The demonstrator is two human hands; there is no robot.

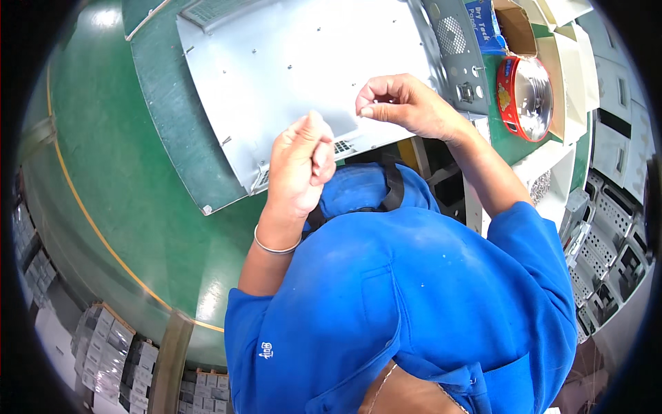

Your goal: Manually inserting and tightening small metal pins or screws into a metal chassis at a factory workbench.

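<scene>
A large pale sheet-metal panel (310, 83) with raised edges and several small studs lies on the green table in front of me. My left hand (298, 162) is held over its near edge, the fingers curled in and the thumb pressed against them. Whatever it may hold is hidden. My right hand (410, 109) hovers above the panel's near right part, thumb and forefinger bent toward each other in a pinch. A tiny dark spot shows at those fingertips, too small to name. The hands are apart from each other.
On the right stand a round red tin (508, 96) with a shiny inside, an open blue cardboard box (488, 31) and cream bins (555, 83). A white tray (562, 165) holds many small metal parts. Perforated metal parts (600, 245) are stacked at far right. Wrapped stacks (103, 348) stand lower left.
</scene>
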